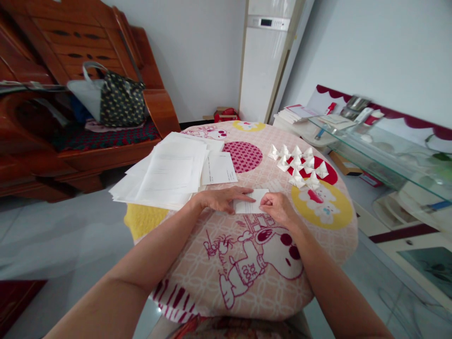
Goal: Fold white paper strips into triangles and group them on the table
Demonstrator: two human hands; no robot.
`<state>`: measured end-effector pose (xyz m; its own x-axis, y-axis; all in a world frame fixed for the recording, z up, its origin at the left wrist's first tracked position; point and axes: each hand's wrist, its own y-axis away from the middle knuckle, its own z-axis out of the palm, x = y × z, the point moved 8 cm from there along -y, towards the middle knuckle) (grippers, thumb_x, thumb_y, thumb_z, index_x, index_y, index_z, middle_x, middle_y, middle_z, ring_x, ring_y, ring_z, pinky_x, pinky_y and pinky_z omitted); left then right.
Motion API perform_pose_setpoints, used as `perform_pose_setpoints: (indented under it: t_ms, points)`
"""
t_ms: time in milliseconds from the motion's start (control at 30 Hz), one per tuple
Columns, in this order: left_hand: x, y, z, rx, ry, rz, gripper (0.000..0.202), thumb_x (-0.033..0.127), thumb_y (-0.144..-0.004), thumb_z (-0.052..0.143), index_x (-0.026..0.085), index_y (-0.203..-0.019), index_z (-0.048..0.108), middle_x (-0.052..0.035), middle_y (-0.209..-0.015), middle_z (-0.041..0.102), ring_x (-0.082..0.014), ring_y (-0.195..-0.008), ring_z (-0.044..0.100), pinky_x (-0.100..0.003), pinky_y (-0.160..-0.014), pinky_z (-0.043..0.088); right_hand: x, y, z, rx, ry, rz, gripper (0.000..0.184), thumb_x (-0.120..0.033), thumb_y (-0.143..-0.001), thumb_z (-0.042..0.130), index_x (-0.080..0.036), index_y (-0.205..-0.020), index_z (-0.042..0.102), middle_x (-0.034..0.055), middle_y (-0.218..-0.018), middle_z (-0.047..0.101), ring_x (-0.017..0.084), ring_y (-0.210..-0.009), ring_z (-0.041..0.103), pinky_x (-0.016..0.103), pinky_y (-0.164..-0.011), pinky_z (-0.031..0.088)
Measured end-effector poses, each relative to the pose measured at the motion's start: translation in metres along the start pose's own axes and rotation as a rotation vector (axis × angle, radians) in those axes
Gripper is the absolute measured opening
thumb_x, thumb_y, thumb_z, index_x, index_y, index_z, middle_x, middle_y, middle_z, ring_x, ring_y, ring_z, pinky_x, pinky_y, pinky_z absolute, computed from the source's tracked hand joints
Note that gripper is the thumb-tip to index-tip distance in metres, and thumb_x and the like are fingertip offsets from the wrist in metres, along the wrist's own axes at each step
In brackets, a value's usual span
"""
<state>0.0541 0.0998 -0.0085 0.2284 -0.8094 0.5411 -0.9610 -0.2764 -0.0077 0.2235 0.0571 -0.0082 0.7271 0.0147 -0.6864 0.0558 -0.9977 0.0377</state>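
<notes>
A small white sheet of paper (251, 205), folded or cut to a rectangle, lies flat on the patterned tablecloth. My left hand (226, 198) rests on its left part, fingers stretched out over the paper. At the right edge, my right hand (277, 207) has its fingers curled together on the paper, pinching or pressing that edge. To the left sits a loose stack of white sheets (169, 169), with a smaller printed sheet (221, 168) beside it. Several folded paper pieces (297, 163) with pointed tops stand grouped at the table's right side.
The round table (243, 278) wears a pink cartoon tablecloth. A glass-topped stand (391, 155) with cups and papers is on the right. A wooden bench (123, 146) holding bags (122, 99) stands at the left. Behind the table rises a white upright appliance (264, 70).
</notes>
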Motion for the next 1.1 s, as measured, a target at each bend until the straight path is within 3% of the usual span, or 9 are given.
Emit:
perform_pose_setpoints:
  t_ms: [100,233,367,533,700,900,1100]
  points:
    - [0.003,-0.003,0.005,0.054,0.026,-0.027,0.065,0.034,-0.086,0.079,0.031,-0.147,0.057,-0.0066,-0.164,0.044,-0.0285,-0.148,0.045,-0.044,-0.121,0.039,0.0,0.0,0.0,0.004,-0.014,-0.008,0.004,-0.016,-0.075,0.068,-0.018,-0.071,0.069,-0.0019,-0.061,0.064,0.013,-0.058,0.056,0.024,-0.058,0.038]
    - [0.007,-0.011,0.007,0.292,-0.019,-0.188,0.052,0.039,-0.095,0.068,0.024,-0.144,0.059,-0.0118,-0.155,0.055,-0.0284,-0.14,0.053,-0.048,-0.119,0.04,0.003,-0.002,0.001,0.003,-0.035,-0.006,0.006,-0.017,-0.074,0.069,-0.019,-0.069,0.066,-0.0024,-0.058,0.061,0.013,-0.054,0.053,0.025,-0.056,0.036]
    - [0.011,-0.02,0.017,0.316,-0.129,-0.254,0.058,0.037,-0.088,0.074,0.019,-0.142,0.061,-0.0157,-0.153,0.055,-0.0323,-0.14,0.052,-0.049,-0.12,0.038,0.005,-0.002,0.002,-0.003,-0.05,-0.006,0.008,-0.018,-0.075,0.07,-0.019,-0.068,0.065,-0.0032,-0.056,0.059,0.012,-0.052,0.051,0.025,-0.054,0.034]
    - [0.002,-0.012,0.016,0.234,-0.055,-0.111,0.059,0.032,-0.091,0.069,0.023,-0.147,0.055,-0.0133,-0.161,0.046,-0.0303,-0.146,0.047,-0.049,-0.121,0.037,0.005,-0.002,0.001,0.012,-0.043,-0.008,0.007,-0.017,-0.074,0.07,-0.019,-0.068,0.066,-0.0019,-0.057,0.062,0.013,-0.054,0.053,0.025,-0.054,0.035]
    - [-0.002,0.001,0.007,0.111,0.035,-0.048,0.078,0.01,-0.08,0.068,0.027,-0.153,0.048,-0.0079,-0.167,0.04,-0.0282,-0.15,0.042,-0.047,-0.123,0.037,0.011,-0.002,-0.001,0.025,-0.049,0.011,0.003,-0.018,-0.071,0.071,-0.018,-0.069,0.068,0.0001,-0.06,0.065,0.014,-0.056,0.057,0.025,-0.054,0.037]
    - [-0.004,0.001,-0.009,0.356,0.116,-0.126,0.06,-0.002,-0.082,0.05,0.024,-0.133,0.067,-0.0051,-0.145,0.064,-0.0206,-0.13,0.062,-0.041,-0.112,0.05,0.023,-0.003,-0.004,0.066,-0.07,0.021,0.002,-0.019,-0.07,0.071,-0.019,-0.07,0.07,0.0025,-0.064,0.07,0.017,-0.06,0.062,0.026,-0.056,0.041]
    - [-0.003,-0.009,0.004,0.403,-0.1,-0.217,0.041,0.015,-0.095,0.058,0.018,-0.135,0.065,-0.0113,-0.142,0.066,-0.0236,-0.135,0.059,-0.044,-0.116,0.047,0.02,-0.001,-0.018,0.218,0.044,0.032,0.007,-0.017,-0.072,0.067,-0.02,-0.067,0.07,0.0014,-0.062,0.07,0.017,-0.059,0.062,0.027,-0.058,0.04]
